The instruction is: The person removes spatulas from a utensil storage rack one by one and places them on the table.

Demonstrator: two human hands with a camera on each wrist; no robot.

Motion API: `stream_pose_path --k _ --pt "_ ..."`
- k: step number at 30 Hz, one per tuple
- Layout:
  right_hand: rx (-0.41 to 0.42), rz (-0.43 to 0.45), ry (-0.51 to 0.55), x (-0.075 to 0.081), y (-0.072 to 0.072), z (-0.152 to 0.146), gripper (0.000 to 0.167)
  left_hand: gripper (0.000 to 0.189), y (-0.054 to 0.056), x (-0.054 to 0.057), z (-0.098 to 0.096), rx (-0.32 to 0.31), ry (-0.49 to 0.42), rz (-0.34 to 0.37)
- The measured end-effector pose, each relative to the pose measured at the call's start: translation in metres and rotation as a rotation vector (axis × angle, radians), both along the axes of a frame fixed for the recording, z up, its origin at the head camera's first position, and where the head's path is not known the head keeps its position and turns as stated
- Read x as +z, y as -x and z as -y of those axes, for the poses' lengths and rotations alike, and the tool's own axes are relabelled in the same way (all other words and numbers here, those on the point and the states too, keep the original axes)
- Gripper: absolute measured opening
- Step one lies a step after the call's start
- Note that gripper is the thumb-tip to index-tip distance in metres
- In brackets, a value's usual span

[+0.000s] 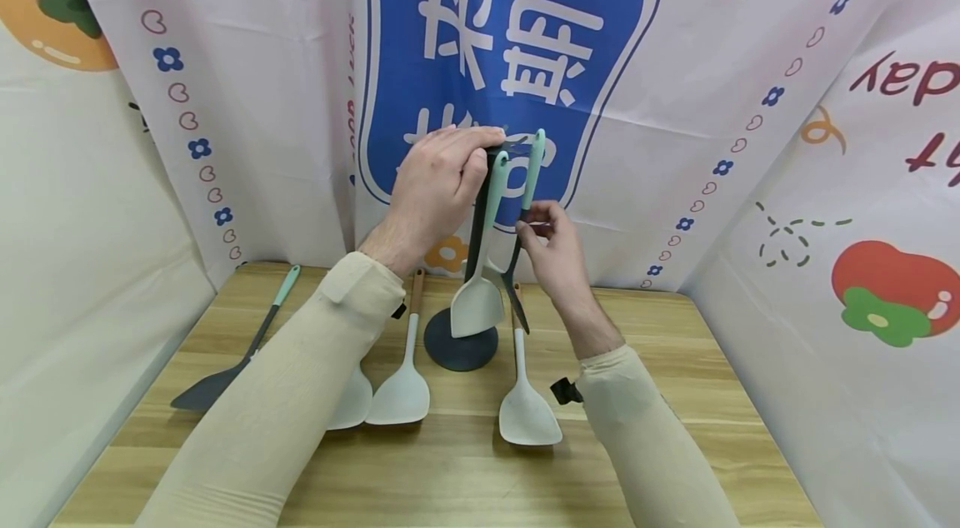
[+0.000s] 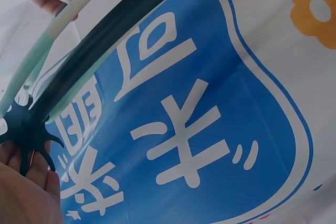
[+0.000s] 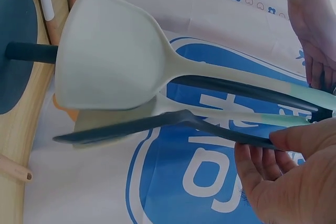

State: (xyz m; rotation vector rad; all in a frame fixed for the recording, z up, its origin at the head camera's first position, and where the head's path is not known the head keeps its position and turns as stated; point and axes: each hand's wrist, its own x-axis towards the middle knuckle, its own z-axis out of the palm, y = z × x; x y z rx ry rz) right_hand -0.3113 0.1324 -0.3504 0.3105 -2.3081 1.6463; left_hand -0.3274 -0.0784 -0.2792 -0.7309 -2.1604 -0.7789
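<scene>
A dark utensil stand (image 1: pixel 461 349) with a round base and a ring of hooks stands upright on the table. My left hand (image 1: pixel 438 178) holds its top, fingers against the hooked head (image 2: pixel 26 124) in the left wrist view. From the front hangs a pale spatula (image 1: pixel 477 307) with a mint handle. Another pale spatula (image 3: pixel 105 121) hangs behind it, partly covered in the right wrist view. On the stand's right, my right hand (image 1: pixel 555 253) pinches a dark spatula (image 3: pixel 210 129) just below its mint handle, thumb opposite the fingers. That handle's end is up at hook height, its blade downward.
On the wooden table (image 1: pixel 450 478), a dark spatula (image 1: pixel 213 388) with a mint handle lies far left. White spatulas with wooden handles lie left (image 1: pixel 401 396) and right (image 1: pixel 528 420) of the base; another white blade (image 1: pixel 352 405) is partly behind my left sleeve. Printed cloth walls (image 1: pixel 712 28) enclose the table.
</scene>
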Motion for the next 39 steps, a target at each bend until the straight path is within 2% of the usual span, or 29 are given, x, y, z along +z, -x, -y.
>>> stream_pose_path --k 11,17,25,39 --pt "-0.026 0.022 -0.019 -0.006 0.001 -0.012 0.031 0.055 0.001 -0.001 0.001 -0.001 -0.011 -0.010" --pt "-0.044 0.026 -0.056 -0.007 -0.003 -0.020 0.030 0.054 0.000 -0.001 0.001 -0.003 -0.014 -0.003" --pt "-0.095 0.005 -0.160 -0.013 -0.011 -0.032 0.027 0.054 0.000 -0.001 0.002 -0.008 -0.011 -0.004" --pt "-0.110 -0.005 -0.211 -0.028 -0.019 -0.052 0.024 0.055 0.001 -0.001 0.002 -0.003 -0.013 -0.009"
